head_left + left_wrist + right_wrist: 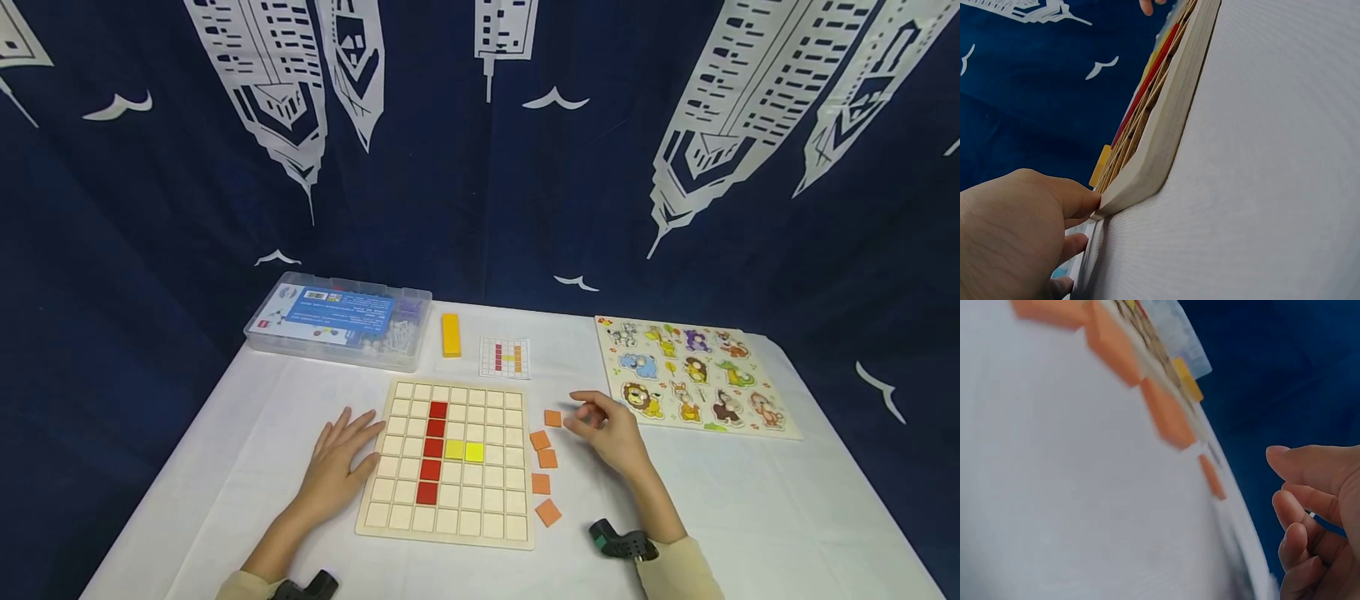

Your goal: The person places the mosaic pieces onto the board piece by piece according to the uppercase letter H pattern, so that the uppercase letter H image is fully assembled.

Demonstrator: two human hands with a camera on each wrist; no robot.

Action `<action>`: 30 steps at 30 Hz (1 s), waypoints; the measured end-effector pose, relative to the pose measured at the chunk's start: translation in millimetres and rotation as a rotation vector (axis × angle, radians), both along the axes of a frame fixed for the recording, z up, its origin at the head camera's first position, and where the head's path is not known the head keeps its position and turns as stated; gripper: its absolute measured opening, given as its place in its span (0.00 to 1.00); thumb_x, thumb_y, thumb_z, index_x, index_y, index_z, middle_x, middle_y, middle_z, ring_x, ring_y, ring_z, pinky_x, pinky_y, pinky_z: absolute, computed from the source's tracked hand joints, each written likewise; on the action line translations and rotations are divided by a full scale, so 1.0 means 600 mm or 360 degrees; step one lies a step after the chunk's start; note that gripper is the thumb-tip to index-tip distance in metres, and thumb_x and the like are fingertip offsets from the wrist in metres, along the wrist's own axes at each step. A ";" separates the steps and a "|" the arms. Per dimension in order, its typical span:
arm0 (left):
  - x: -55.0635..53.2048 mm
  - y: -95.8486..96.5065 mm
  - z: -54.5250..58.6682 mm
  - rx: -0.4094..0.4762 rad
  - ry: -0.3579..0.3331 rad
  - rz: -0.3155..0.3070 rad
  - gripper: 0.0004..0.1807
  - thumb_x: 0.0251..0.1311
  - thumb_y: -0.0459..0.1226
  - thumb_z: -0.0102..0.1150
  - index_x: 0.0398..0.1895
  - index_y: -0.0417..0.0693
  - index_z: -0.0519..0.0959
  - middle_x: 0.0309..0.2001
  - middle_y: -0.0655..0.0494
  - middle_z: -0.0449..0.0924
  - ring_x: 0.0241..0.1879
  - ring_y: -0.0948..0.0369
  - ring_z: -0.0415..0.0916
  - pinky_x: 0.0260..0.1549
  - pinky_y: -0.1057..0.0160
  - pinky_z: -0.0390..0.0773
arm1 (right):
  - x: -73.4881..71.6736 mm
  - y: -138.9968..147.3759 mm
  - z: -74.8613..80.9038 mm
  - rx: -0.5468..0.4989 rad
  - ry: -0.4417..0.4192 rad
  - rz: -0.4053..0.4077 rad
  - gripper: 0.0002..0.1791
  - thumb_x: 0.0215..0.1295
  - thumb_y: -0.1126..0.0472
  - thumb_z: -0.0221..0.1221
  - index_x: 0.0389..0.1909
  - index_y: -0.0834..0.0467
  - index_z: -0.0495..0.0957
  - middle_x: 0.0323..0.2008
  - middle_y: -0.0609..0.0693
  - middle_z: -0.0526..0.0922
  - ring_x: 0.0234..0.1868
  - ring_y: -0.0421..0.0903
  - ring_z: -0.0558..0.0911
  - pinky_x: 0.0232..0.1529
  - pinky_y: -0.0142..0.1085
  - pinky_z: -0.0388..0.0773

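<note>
A wooden grid board [442, 540] lies on the white table, with several red tiles [432, 447] in one column and two yellow tiles [464, 451] beside them. My left hand [339, 461] lies at the board's left edge with its fingers spread. In the left wrist view, its fingers [1082, 199] touch the board's corner [1125, 187]. Several loose orange tiles [541, 483] lie along the board's right side. Just right of the topmost orange tile [552, 418] is my right hand [611, 429]. The right wrist view shows that hand [1322, 519] with loosely bent fingers, holding nothing.
A pattern card [505, 358] and a yellow-orange block [451, 335] lie behind the board. A clear plastic case [337, 321] with a blue label sits at the back left. The animal puzzle board [693, 375] is at the back right. A dark patterned curtain [465, 208] hangs behind.
</note>
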State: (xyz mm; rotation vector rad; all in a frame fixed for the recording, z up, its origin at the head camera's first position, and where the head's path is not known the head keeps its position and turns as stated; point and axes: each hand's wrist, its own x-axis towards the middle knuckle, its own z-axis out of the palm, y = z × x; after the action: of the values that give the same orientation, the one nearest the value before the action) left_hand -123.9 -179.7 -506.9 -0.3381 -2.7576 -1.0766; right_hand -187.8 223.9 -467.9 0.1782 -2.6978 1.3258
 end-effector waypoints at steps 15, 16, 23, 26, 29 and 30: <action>-0.001 0.001 0.000 -0.0009 0.0034 0.0004 0.24 0.61 0.32 0.59 0.62 0.42 0.75 0.69 0.41 0.67 0.74 0.36 0.47 0.70 0.34 0.40 | -0.011 0.002 -0.043 0.0071 -0.0063 -0.0025 0.19 0.51 0.65 0.72 0.46 0.59 0.83 0.28 0.48 0.80 0.23 0.38 0.67 0.25 0.28 0.63; -0.001 0.001 0.001 -0.0009 0.0033 0.0004 0.24 0.61 0.32 0.60 0.62 0.42 0.75 0.69 0.41 0.67 0.74 0.36 0.47 0.70 0.34 0.40 | -0.012 0.002 -0.044 0.0093 -0.0065 -0.0029 0.19 0.51 0.65 0.72 0.46 0.58 0.83 0.28 0.47 0.80 0.24 0.38 0.67 0.25 0.28 0.63; 0.002 0.001 0.003 -0.0006 0.0000 0.0012 0.24 0.61 0.32 0.59 0.62 0.42 0.75 0.70 0.41 0.66 0.74 0.37 0.47 0.70 0.34 0.39 | -0.008 -0.007 -0.039 0.0259 -0.0084 -0.0046 0.19 0.52 0.61 0.72 0.46 0.55 0.83 0.30 0.45 0.80 0.26 0.38 0.68 0.27 0.29 0.62; 0.002 0.002 0.002 -0.0010 0.0018 0.0012 0.24 0.61 0.32 0.60 0.62 0.42 0.75 0.69 0.41 0.67 0.74 0.36 0.47 0.70 0.33 0.40 | -0.007 -0.009 -0.038 0.0311 -0.0063 -0.0039 0.17 0.53 0.61 0.71 0.45 0.55 0.84 0.30 0.45 0.79 0.27 0.38 0.68 0.28 0.29 0.62; 0.002 0.002 0.003 -0.0012 0.0022 0.0009 0.24 0.61 0.32 0.59 0.62 0.42 0.75 0.69 0.41 0.67 0.74 0.36 0.47 0.70 0.33 0.40 | -0.007 -0.011 -0.037 0.0347 -0.0045 -0.0041 0.15 0.54 0.62 0.71 0.44 0.55 0.84 0.29 0.45 0.78 0.26 0.38 0.68 0.28 0.29 0.62; 0.002 0.002 0.003 -0.0011 0.0018 0.0009 0.24 0.61 0.32 0.59 0.62 0.42 0.75 0.69 0.41 0.67 0.74 0.36 0.47 0.70 0.34 0.40 | -0.008 -0.011 -0.036 0.0357 -0.0045 -0.0046 0.14 0.54 0.62 0.71 0.43 0.54 0.85 0.29 0.45 0.78 0.26 0.38 0.67 0.28 0.29 0.61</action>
State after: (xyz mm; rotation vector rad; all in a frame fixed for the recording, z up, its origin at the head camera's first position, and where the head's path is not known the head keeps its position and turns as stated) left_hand -122.8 -178.4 -505.3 -0.3360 -2.7510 -1.0611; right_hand -192.4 217.1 -489.7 0.1428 -2.8572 1.0230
